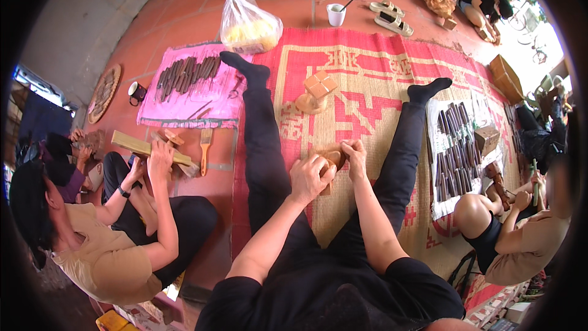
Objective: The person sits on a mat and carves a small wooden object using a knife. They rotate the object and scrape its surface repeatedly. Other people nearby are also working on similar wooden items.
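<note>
Between my outstretched legs I hold a brown wooden piece [332, 155] over the woven mat. My left hand [312, 178] is closed round its near left side, knuckles up. On its right edge my right hand [355, 158] is closed in a pinch; whatever lies between those fingertips is too small to make out. The wood is partly covered by my fingers, so its full shape is hidden. Farther out on the mat rest a light wooden block with cross lines [321, 84] and a rounded wooden piece [311, 104], close together.
Many chisel-like tools [188, 76] lie on a pink cloth [177, 110] at left; more dark-handled tools [456, 150] lie at right. A plastic bag [248, 27], white cup [335, 15] and sandals [392, 18] stand beyond. People sit close on both sides; a brush [206, 150] lies left.
</note>
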A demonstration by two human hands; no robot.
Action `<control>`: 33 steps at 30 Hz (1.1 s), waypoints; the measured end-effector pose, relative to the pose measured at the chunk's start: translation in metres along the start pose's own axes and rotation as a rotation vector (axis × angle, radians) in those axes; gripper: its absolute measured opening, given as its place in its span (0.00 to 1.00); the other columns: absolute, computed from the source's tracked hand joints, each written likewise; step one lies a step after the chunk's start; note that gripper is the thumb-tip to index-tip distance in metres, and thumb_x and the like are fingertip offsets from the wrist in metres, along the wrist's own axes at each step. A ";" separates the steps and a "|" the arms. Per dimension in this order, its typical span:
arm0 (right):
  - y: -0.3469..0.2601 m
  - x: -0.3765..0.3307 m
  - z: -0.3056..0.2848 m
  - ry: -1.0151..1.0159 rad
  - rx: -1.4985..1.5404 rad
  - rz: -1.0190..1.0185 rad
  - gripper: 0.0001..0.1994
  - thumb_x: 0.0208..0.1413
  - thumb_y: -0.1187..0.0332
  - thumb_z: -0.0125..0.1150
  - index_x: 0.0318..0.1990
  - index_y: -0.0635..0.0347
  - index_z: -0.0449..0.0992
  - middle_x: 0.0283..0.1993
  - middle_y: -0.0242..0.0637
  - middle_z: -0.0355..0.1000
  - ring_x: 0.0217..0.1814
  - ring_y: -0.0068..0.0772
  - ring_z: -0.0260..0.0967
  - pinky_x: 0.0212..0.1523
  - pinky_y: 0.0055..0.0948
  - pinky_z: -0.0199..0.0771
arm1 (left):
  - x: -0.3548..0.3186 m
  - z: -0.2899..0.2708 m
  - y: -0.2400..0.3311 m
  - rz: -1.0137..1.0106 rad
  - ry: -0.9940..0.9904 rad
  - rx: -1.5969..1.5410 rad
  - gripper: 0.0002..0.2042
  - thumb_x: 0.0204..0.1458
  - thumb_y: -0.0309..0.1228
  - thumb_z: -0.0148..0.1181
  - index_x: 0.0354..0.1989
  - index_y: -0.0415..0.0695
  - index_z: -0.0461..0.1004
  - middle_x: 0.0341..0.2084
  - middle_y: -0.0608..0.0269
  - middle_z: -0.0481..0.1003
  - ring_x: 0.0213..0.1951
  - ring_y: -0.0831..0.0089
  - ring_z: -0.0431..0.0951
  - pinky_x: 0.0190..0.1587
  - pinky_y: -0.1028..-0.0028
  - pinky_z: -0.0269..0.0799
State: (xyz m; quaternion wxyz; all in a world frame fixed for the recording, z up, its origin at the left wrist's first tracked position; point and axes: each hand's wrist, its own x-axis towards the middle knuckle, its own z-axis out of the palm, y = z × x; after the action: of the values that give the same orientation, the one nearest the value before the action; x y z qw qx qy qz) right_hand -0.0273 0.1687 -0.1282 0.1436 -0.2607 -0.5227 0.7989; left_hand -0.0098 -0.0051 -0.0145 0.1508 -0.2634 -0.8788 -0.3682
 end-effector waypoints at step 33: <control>0.014 0.003 -0.006 0.103 -0.104 0.025 0.09 0.54 0.72 0.63 0.28 0.56 0.67 0.25 0.26 0.66 0.26 0.17 0.60 0.28 0.22 0.64 | 0.013 0.010 0.008 -0.007 0.008 -0.013 0.12 0.47 0.40 0.63 0.21 0.47 0.72 0.19 0.66 0.70 0.24 0.67 0.74 0.28 0.67 0.66</control>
State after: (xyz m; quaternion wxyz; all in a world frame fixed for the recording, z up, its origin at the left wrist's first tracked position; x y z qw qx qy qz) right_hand -0.0255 0.1691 -0.1438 0.1467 -0.3150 -0.5520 0.7580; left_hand -0.0162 0.0115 -0.0110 0.1511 -0.2599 -0.8767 -0.3755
